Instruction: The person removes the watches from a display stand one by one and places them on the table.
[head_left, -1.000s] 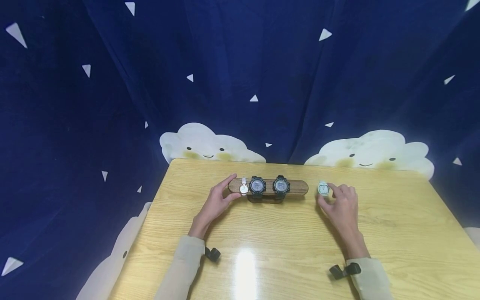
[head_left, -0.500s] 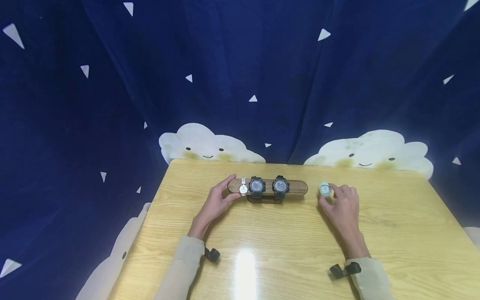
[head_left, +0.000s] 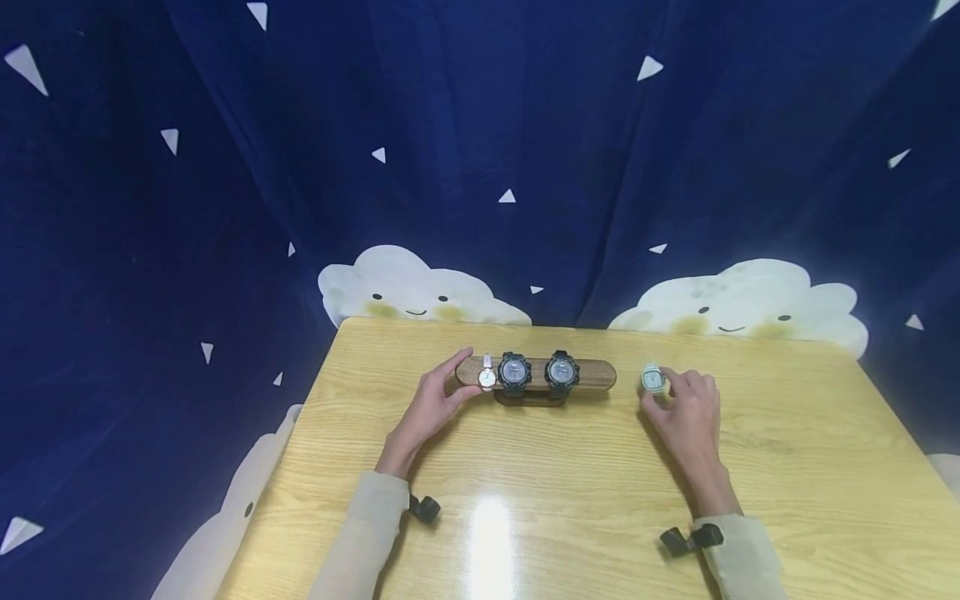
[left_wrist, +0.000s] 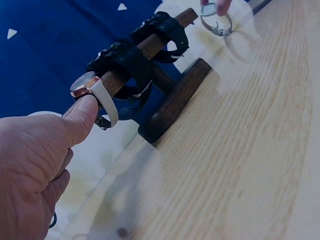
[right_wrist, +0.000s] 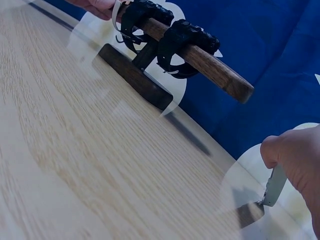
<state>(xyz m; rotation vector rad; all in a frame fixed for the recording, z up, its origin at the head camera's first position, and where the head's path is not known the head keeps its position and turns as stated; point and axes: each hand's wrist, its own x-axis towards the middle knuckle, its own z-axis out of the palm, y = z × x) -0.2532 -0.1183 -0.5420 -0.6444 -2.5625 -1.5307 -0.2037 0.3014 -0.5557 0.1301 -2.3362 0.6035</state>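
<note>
The right-hand grip [head_left: 688,412] pinched a pale mint-green watch with a squarish face [head_left: 653,380]; the left-hand grip [head_left: 437,393] held a brown wooden watch stand [head_left: 597,375].
The right thumb and finger stood parted by the watch's width, to the right of the stand; I could not tell whether its strap touched the pale wood-grain tabletop [head_left: 562,467]. The left thumb and forefinger spanned the bar's left end, near a small round white-strapped watch [head_left: 487,377]. Two chunky black round-faced watches [head_left: 514,372] [head_left: 562,372] sat farther along the bar.
</note>
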